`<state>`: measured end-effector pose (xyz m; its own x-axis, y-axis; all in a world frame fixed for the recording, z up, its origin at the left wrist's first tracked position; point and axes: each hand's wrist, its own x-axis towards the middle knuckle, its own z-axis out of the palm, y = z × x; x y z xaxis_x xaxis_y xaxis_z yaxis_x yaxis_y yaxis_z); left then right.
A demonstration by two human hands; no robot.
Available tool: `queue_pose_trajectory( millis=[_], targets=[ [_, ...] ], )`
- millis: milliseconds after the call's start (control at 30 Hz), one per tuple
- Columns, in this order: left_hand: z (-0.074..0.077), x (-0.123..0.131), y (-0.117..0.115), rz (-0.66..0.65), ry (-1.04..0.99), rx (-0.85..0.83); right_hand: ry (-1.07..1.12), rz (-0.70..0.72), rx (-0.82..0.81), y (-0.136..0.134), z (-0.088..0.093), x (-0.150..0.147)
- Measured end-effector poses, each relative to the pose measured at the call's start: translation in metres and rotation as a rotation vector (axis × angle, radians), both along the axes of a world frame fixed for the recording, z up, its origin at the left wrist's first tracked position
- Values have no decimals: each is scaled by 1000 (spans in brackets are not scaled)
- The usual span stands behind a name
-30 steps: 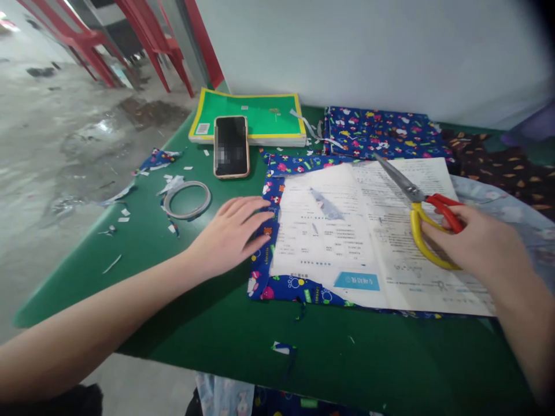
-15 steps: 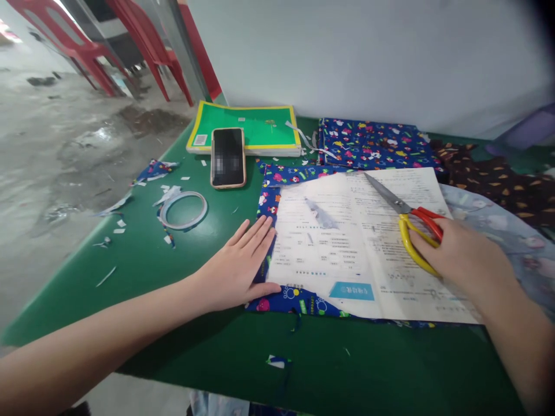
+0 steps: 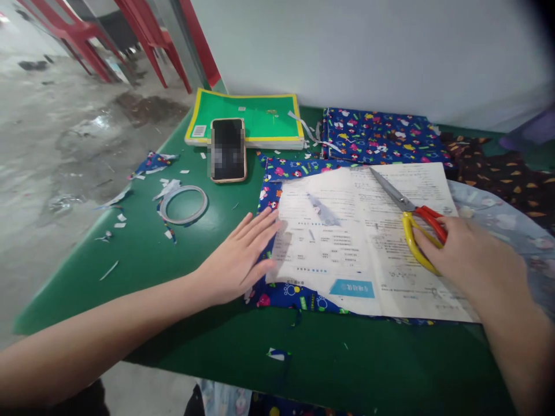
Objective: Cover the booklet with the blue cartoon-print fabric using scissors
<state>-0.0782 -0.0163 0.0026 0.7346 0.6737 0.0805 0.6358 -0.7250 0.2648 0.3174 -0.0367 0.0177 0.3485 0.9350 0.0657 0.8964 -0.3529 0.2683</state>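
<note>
An open book [image 3: 411, 266] with printed pages lies on the green table. Blue patterned fabric [image 3: 271, 193] is folded over its left, top and bottom edges. With fingers stretched out, my left hand [image 3: 243, 260] is at the left edge of the book, over the folded fabric; whether it presses down I cannot tell. My right hand [image 3: 472, 260] is closed around the red and yellow handles of the scissors [image 3: 401, 199]. Their blades look closed and point up and left across the right page. A loose grey scrap [image 3: 324, 211] is on the left page.
Left of the book are a tape roll [image 3: 184, 205] and several scraps. Behind it lie a phone [image 3: 228, 150] against a green book [image 3: 260, 115] and a blue patterned fabric bundle [image 3: 385, 136]. Brown fabric [image 3: 489, 179] and pale fabric [image 3: 498, 208] are at the right, red chairs [image 3: 150, 37] beyond.
My left hand has lifted slightly and its thumb has come off the lower fabric fold. The scissors stay in my right hand over the page. The view has shifted a little.
</note>
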Motion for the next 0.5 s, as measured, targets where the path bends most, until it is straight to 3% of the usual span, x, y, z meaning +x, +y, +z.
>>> queue_pose_trajectory(
  millis=[233,500],
  targets=[
    [0,-3,14,105,-56,0,-41,72,45,-2,2,-3],
    [-1,18,-22,-39,96,76,-44,53,2,-2,3,-5]
  ],
)
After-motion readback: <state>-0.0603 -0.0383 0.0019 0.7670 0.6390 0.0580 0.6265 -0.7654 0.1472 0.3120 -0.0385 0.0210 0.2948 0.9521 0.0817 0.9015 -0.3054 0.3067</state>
